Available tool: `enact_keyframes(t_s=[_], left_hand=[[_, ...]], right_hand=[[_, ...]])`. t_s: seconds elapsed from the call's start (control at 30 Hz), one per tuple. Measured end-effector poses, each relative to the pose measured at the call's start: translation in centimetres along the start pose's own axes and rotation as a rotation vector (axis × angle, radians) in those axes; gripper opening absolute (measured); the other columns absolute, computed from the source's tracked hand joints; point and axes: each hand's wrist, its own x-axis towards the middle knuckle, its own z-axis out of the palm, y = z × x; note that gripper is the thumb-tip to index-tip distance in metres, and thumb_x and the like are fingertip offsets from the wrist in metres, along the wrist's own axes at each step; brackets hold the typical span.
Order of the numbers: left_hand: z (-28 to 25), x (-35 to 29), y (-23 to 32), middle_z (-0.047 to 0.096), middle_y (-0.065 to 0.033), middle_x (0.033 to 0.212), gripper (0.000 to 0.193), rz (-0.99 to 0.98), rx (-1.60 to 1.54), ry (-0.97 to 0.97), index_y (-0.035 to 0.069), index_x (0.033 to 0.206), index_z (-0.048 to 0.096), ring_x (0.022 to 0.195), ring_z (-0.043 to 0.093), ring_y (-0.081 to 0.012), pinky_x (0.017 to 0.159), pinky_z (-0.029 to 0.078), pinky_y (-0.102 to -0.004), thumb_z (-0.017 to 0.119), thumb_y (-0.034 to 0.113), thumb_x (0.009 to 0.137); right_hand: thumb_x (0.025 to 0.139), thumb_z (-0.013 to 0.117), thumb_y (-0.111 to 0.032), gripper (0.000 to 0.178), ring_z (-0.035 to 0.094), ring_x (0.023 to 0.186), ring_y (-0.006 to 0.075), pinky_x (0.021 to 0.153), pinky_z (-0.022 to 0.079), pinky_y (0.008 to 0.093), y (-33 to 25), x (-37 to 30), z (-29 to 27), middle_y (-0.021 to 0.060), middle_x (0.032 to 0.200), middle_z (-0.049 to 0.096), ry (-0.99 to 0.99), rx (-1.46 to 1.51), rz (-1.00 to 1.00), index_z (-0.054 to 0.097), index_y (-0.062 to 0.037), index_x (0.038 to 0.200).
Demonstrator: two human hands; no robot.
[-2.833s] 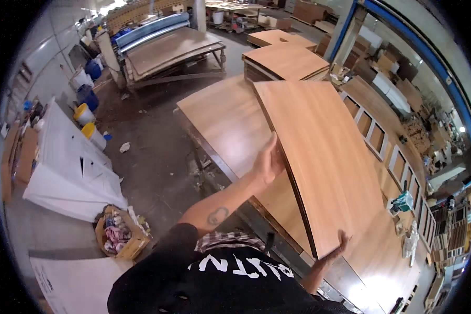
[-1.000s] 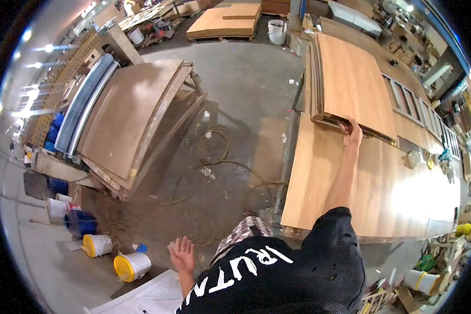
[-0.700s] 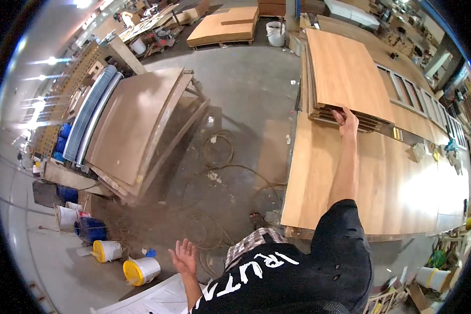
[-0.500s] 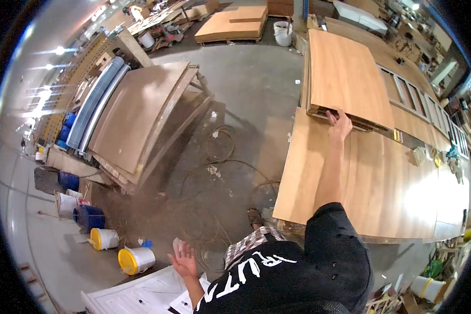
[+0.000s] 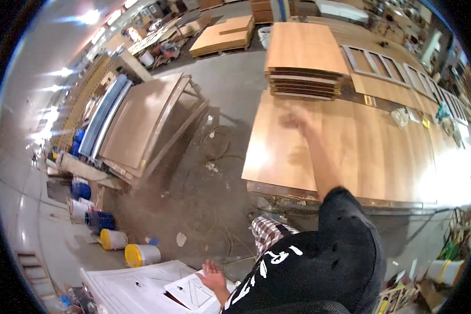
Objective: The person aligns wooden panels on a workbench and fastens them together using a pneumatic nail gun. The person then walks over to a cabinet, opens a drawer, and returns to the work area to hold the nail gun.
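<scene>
My right hand (image 5: 295, 118) is smeared by motion over a large flat wood-grain sheet (image 5: 371, 152), just in front of a stack of wood panels (image 5: 304, 49). Its fingers cannot be made out. Gaps show between the layers along the stack's near side. At the lower left, my left hand (image 5: 213, 278) has its fingers stretched out, with nothing seen in it. It is beside a small white panel with dark lines (image 5: 191, 293), which lies on a larger white panel (image 5: 125, 280); contact is unclear.
Left stands a rack of tilted brown boards (image 5: 141, 115) beside a blue roll (image 5: 102, 112). Yellow-lidded buckets (image 5: 141, 255) line the floor at lower left. A cable (image 5: 220, 146) lies coiled on the floor. Slatted frames (image 5: 377, 65) and clear plastic bags (image 5: 400, 118) rest at right.
My right hand has come off the panel stack's near edge and drawn back toward me. My left hand has lowered near the white panels. The whole view has shifted, and the stack now appears further left.
</scene>
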Motion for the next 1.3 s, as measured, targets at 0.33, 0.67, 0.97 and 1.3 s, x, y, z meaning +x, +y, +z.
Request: enact_keyframes(t_s=[0.33, 0.67, 0.97, 1.3], left_hand=[[-3.9, -13.6, -6.0, 0.048, -0.0145, 0.125, 0.085, -0.037, 0.292, 0.056, 0.005, 0.142, 0.023, 0.112, 0.047, -0.0282, 0.101, 0.036, -0.0433, 0.052, 0.061, 0.085], [-10.2, -24.4, -17.8, 0.049, -0.02, 0.127, 0.053, -0.183, 0.659, 0.121, 0.003, 0.12, 0.044, 0.113, 0.051, -0.0318, 0.098, 0.043, -0.0462, 0.053, 0.046, 0.091], [7.6, -42.3, -30.9, 0.064, -0.0112, 0.102, 0.048, 0.053, 1.233, -0.361, 0.005, 0.119, 0.052, 0.086, 0.063, -0.0197, 0.073, 0.052, -0.032, 0.058, 0.043, 0.09], [7.5, -56.0, -41.7, 0.06, -0.0094, 0.106, 0.05, 0.266, 1.361, -0.435, 0.003, 0.132, 0.045, 0.09, 0.059, -0.0136, 0.077, 0.05, -0.0256, 0.052, 0.036, 0.095]], right_hand=[[0.084, 0.062, -0.015, 0.016, 0.06, 0.051, 0.0219, 0.052, 0.048, 0.0348, 16.0, -21.5, -25.1, 0.0154, 0.066, 0.063, 0.398, -0.62, -0.092, 0.056, -0.0009, 0.081], [0.088, 0.053, -0.021, 0.023, 0.06, 0.076, 0.0389, 0.073, 0.047, 0.0465, 10.5, -27.6, -36.5, 0.0217, 0.079, 0.062, 0.095, -0.765, -0.26, 0.06, -0.0005, 0.082], [0.09, 0.049, -0.007, 0.018, 0.061, 0.051, 0.0163, 0.043, 0.047, 0.0296, 6.4, -40.7, -58.6, 0.0099, 0.06, 0.059, -0.035, -0.364, -0.029, 0.055, 0.0035, 0.076], [0.09, 0.054, -0.024, 0.035, 0.06, 0.051, 0.015, 0.05, 0.048, 0.0297, -5.6, -54.7, -84.5, 0.0091, 0.055, 0.062, 0.246, -0.693, -0.225, 0.061, 0.0035, 0.071]])
